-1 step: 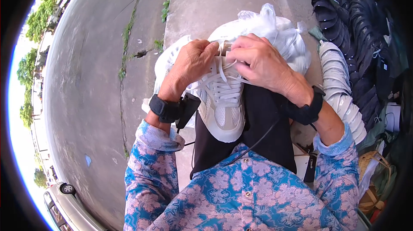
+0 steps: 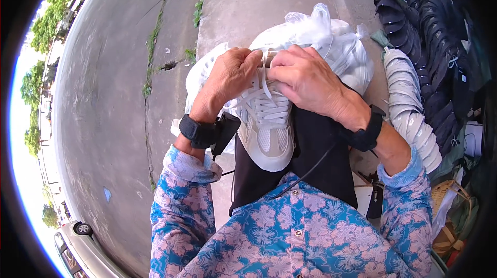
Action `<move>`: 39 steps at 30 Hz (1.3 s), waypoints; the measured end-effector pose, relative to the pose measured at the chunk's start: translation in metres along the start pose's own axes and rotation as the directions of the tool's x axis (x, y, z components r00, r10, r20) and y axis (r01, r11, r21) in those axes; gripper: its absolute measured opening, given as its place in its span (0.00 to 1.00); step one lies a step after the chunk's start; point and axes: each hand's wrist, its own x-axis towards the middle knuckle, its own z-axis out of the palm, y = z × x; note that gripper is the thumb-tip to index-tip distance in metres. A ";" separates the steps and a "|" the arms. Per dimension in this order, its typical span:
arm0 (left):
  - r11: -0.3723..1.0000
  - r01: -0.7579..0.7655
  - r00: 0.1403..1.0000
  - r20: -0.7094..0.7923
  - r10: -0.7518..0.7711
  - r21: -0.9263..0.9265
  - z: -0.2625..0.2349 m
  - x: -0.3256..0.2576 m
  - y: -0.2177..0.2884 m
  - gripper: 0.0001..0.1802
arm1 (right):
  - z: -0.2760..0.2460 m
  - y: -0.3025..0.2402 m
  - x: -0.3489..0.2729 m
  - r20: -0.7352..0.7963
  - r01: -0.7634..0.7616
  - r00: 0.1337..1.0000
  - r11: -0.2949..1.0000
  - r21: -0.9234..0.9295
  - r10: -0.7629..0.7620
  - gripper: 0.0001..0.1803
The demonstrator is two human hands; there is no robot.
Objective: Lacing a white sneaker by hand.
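Note:
A white and beige sneaker (image 2: 270, 148) lies on my dark-clad lap, toe toward me. White laces (image 2: 272, 110) criss-cross its front, with loose strands near the collar. My left hand (image 2: 228, 75) is closed at the left side of the shoe's opening, its thumb against the upper edge near the tongue. On the other side, my right hand (image 2: 313, 80) has its fingers pinched together at the lace near the top eyelets. The fingertips of both hands partly cover the collar and lace ends. Each wrist wears a black strap.
White plastic bags (image 2: 336, 45) lie just beyond the shoe. To the right, a row of nested white shoe parts (image 2: 406, 97) runs beside rows of black ones (image 2: 435, 40). A woven basket (image 2: 442, 195) sits at lower right. Concrete ground (image 2: 114, 71) stretches left, with a parked car (image 2: 83, 252).
My right hand has shifted slightly and its fingers have drawn in closer to the lace at the collar. The left hand and the sneaker stay almost still.

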 end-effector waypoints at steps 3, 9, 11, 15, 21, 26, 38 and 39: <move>0.995 -0.055 0.998 0.032 0.053 0.088 0.000 0.008 0.001 0.23 | 0.014 -0.002 0.003 -0.067 0.001 0.998 0.999 -0.032 -0.003 0.03; 0.999 -0.003 0.999 0.044 0.001 0.047 0.007 0.012 0.003 0.20 | 0.016 -0.001 0.002 -0.020 0.024 0.999 0.994 -0.103 -0.026 0.07; 0.999 0.017 0.998 0.057 -0.020 0.042 0.009 0.012 0.004 0.18 | 0.013 -0.001 0.000 -0.020 0.009 1.000 0.997 -0.071 -0.010 0.08; 1.000 -0.003 0.999 0.038 0.003 0.022 0.008 0.012 0.003 0.14 | 0.012 -0.003 0.004 -0.063 0.015 0.998 0.999 0.030 -0.013 0.08; 0.986 0.107 0.990 -0.074 -0.117 -0.126 -0.004 -0.005 0.018 0.13 | -0.025 -0.011 -0.001 0.166 -0.322 0.945 0.717 0.618 0.281 0.07; 0.941 0.018 0.995 -0.087 -0.051 -0.339 -0.036 -0.019 0.006 0.11 | -0.050 0.016 -0.036 0.134 -0.246 0.968 0.897 0.367 0.211 0.06; 0.161 -0.039 0.980 -0.006 0.201 -0.986 -0.054 -0.051 -0.004 0.17 | -0.067 0.037 -0.083 -0.045 -0.420 0.903 0.900 0.114 0.427 0.04; 0.168 -0.048 0.978 -0.012 0.206 -0.985 -0.052 -0.051 -0.005 0.18 | -0.074 0.040 -0.089 -0.044 -0.419 0.904 0.901 0.116 0.426 0.04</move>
